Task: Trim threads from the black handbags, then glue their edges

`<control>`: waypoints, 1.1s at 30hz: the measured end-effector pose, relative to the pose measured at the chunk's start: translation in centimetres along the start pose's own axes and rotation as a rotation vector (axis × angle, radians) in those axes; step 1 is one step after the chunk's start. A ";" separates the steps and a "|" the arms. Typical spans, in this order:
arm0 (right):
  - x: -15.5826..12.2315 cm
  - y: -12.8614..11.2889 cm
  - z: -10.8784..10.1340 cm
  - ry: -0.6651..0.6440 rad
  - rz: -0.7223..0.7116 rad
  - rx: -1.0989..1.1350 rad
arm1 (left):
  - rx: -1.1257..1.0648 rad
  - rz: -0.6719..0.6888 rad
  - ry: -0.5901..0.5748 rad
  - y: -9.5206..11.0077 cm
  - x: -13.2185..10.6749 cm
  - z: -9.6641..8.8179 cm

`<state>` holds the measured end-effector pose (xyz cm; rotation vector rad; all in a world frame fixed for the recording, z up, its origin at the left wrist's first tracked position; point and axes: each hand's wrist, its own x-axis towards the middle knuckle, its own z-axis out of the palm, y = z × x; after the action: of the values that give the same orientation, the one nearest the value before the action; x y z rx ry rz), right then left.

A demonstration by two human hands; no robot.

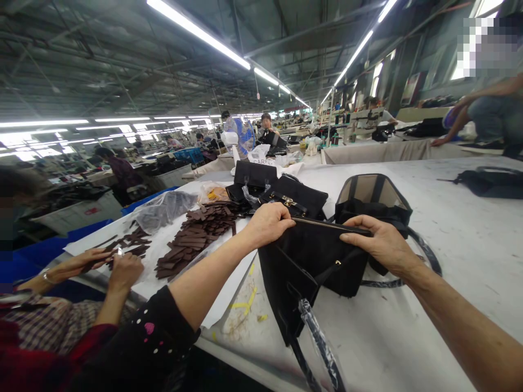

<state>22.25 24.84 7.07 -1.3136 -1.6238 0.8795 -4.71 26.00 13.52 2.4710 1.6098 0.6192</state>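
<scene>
A black handbag (314,258) is held up above the white table by its top edge. My left hand (272,222) pinches one end of that edge, and my right hand (379,239) grips the other end, thumb toward me. A light strip, perhaps a zipper, runs along the edge between them. The bag's handle (321,340), wrapped in clear plastic, hangs down at the front. Just behind my right hand stands another black bag (373,201) with a beige lining showing. More black bags (286,190) with gold clasps lie beyond my left hand.
Dark brown strips (200,234) are heaped left of the bags, near a clear plastic sheet (165,209). A co-worker's hands (122,269) handle similar strips at left. A blue fan (246,136) stands behind. Another black bag (490,182) lies far right, near a seated person.
</scene>
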 end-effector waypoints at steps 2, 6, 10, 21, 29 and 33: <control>0.1 0.0 0.0 0.011 0.007 0.005 | 0.040 -0.005 0.014 0.2 0.0 0.1; 0.2 -0.1 0.1 0.030 0.011 0.026 | 0.092 -0.033 0.036 0.6 0.0 0.3; 0.5 0.1 0.4 0.020 0.023 0.052 | 0.096 -0.048 0.055 0.7 -0.2 0.4; 1.3 0.1 0.2 -0.060 0.000 0.000 | 0.145 -0.086 0.068 1.1 -0.3 0.5; 2.1 -1.2 0.1 -0.065 -0.117 -0.300 | 0.159 -0.085 0.078 1.3 -0.4 0.5; 2.8 -4.0 0.9 -0.120 -0.202 -0.668 | 0.184 -0.075 0.087 1.2 -0.3 0.7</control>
<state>19.67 26.77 10.81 -1.5092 -2.2111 0.2940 -3.49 25.28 13.17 2.5271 1.8619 0.6011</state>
